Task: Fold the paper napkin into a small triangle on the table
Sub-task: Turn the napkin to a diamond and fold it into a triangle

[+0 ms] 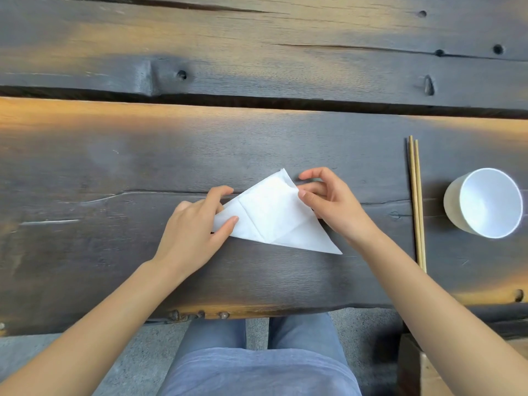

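the paper napkin (271, 215), already one triangle, is laid flat on the table (114, 167), well left of the chopsticks (416, 201). its long edge is run from its left corner down to its free right tip. the left corner is pinched by the left hand (194, 227); the upper right edge is pinched by the right hand (328, 201). the free tip is judged nearer the right hand.

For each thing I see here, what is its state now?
White paper napkin: folded into a triangle, flat on the table.
Left hand: pinching the napkin's left corner.
Right hand: pinching the napkin's right edge.
White cup: tilted, looks empty.
Wooden chopsticks: lying side by side.
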